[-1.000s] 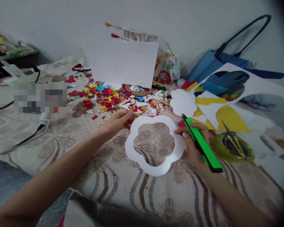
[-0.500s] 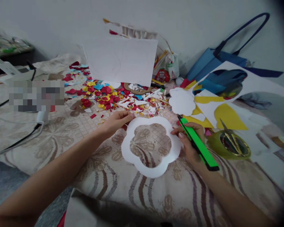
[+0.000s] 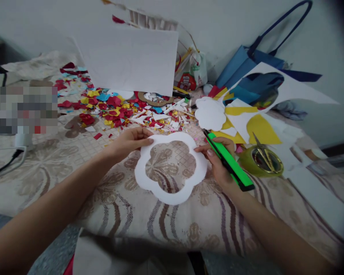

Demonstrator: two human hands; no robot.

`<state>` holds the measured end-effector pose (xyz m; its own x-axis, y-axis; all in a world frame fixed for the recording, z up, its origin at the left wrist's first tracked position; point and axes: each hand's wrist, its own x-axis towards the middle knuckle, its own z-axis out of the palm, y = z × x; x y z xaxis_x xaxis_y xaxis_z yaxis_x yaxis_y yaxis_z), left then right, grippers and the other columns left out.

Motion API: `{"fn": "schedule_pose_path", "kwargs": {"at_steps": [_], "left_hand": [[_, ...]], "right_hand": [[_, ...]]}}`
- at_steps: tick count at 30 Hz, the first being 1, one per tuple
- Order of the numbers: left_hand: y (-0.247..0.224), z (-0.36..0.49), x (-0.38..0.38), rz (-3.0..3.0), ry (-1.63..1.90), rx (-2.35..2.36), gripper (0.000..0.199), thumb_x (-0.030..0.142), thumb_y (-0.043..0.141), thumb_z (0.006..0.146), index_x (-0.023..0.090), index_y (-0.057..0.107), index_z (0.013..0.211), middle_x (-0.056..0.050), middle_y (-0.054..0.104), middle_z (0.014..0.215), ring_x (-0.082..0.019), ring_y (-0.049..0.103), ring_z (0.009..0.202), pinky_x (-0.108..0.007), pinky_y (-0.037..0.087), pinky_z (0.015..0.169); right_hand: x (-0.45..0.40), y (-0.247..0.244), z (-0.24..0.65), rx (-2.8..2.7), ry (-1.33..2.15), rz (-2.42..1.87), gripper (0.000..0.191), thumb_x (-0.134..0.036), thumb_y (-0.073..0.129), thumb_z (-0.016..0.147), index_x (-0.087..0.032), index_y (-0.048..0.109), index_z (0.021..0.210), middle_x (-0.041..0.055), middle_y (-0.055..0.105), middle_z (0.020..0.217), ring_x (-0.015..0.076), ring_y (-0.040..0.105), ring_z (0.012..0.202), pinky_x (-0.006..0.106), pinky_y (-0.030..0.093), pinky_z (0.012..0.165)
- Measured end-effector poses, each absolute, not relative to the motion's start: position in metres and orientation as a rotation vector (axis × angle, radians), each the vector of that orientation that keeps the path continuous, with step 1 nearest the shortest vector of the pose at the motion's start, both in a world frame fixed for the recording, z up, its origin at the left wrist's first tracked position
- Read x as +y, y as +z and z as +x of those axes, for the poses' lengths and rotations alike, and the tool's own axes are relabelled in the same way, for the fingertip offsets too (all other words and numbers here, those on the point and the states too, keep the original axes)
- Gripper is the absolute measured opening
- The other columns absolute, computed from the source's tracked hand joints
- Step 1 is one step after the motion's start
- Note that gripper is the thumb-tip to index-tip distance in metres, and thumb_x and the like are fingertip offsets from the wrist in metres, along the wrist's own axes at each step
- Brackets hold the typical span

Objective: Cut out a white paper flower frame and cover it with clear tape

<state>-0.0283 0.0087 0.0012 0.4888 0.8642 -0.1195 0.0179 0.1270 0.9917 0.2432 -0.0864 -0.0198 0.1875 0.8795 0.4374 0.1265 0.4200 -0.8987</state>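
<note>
A flower-shaped white paper ring (image 3: 140,169), its middle cut away, is held just over the patterned tablecloth. My left hand (image 3: 130,144) pinches its upper left edge between thumb and fingers. At the ring's right edge are the fingertips of my right hand (image 3: 218,170). That same hand grips a green and black utility knife (image 3: 232,162), which lies slantwise across the fingers, tip pointing up and left. Through the ring's opening the cloth shows. Whether the knife's blade is out I cannot tell.
Red, yellow, blue and white paper scraps (image 3: 114,110) cover the back. A white board (image 3: 132,61) stands behind them. To the right are a white scalloped paper piece (image 3: 212,114), yellow paper (image 3: 263,128), scissors (image 3: 265,156) on a tape roll (image 3: 246,160), and a blue bag (image 3: 235,65).
The whole view has shifted, so everything appears farther left and slightly higher. Both hands keep their hold on the paper ring and the knife.
</note>
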Motion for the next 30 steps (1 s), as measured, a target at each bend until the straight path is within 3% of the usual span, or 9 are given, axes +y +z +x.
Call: {"fn": "schedule_pose_path", "kwargs": {"at_steps": [11, 30], "left_hand": [[0.0004, -0.0292, 0.0098, 1.321, 0.789, 0.88, 0.024, 0.027, 0.076, 0.068, 0.015, 0.062, 0.084, 0.002, 0.063, 0.069, -0.006, 0.054, 0.054, -0.017, 0.038, 0.047], [0.0067, -0.0268, 0.0048, 1.326, 0.763, 0.878, 0.023, 0.025, 0.071, 0.071, 0.013, 0.059, 0.086, 0.001, 0.06, 0.071, -0.006, 0.052, 0.055, -0.017, 0.037, 0.047]], "right_hand": [[-0.0888, -0.0145, 0.2388, -1.203, 0.646, -1.033, 0.041, -0.031, 0.07, 0.076, -0.031, 0.044, 0.108, 0.0039, 0.064, 0.111, 0.0249, 0.065, 0.104, 0.039, 0.056, 0.072], [-0.0853, -0.022, 0.246, -1.303, 0.555, -1.136, 0.042, -0.026, 0.072, 0.073, -0.027, 0.049, 0.109, 0.0028, 0.071, 0.092, 0.022, 0.068, 0.089, 0.039, 0.053, 0.075]]}}
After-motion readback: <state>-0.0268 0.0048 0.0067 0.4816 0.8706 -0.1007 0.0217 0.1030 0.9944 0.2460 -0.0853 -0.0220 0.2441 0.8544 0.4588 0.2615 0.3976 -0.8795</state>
